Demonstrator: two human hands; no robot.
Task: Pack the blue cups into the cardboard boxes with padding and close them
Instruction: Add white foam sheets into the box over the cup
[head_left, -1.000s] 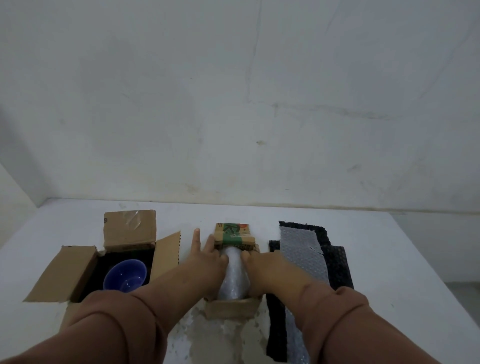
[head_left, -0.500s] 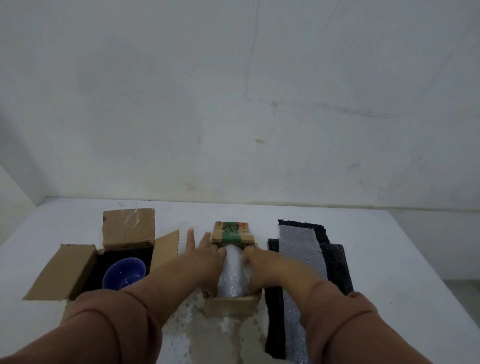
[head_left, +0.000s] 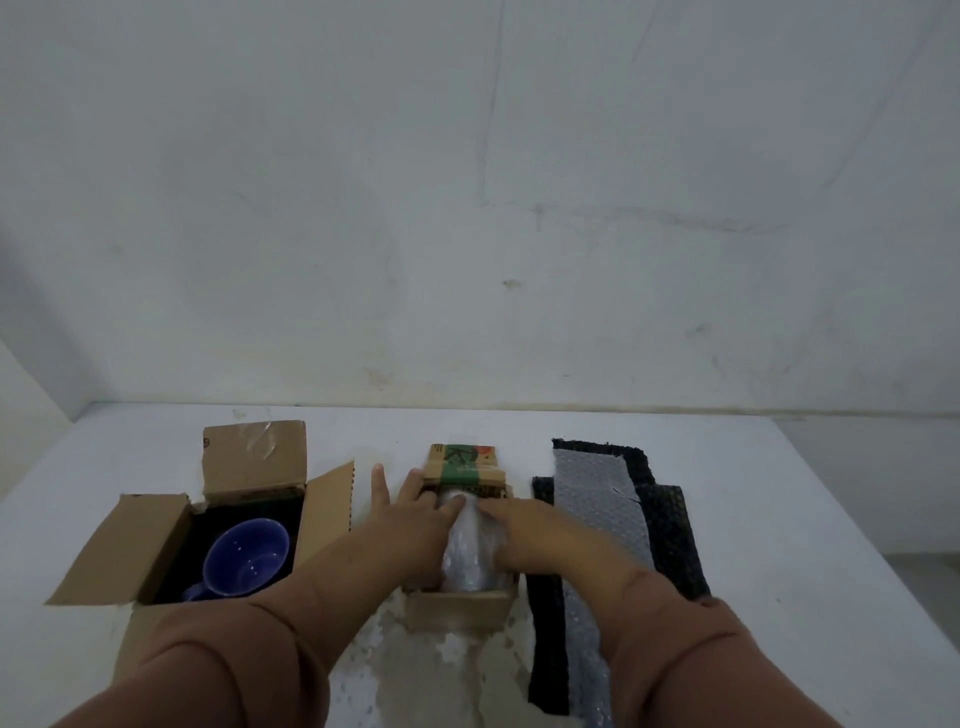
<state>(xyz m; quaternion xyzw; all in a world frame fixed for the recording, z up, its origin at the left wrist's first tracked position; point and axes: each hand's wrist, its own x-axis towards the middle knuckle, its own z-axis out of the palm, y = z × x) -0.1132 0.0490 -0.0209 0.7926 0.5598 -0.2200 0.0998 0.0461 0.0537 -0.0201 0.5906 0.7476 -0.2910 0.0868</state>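
Observation:
A blue cup (head_left: 244, 557) lies in black padding inside the open cardboard box (head_left: 156, 540) at the left. In the middle stands a smaller cardboard box (head_left: 460, 605) with a green-printed far flap (head_left: 465, 462). A bubble wrap bundle (head_left: 467, 551) sits in it; what it wraps is hidden. My left hand (head_left: 410, 525) presses the bundle's left side with fingers spread. My right hand (head_left: 524, 535) presses its right side, fingertips meeting the left hand's at the top.
Strips of black foam (head_left: 670, 525) and a sheet of bubble wrap (head_left: 597, 499) lie to the right of the small box. A worn patch marks the white table (head_left: 779, 519) near the front. A wall stands behind the table.
Both hands have drawn closer together over the bundle, fingertips now meeting at its far end. The bundle looks pushed lower into the small box.

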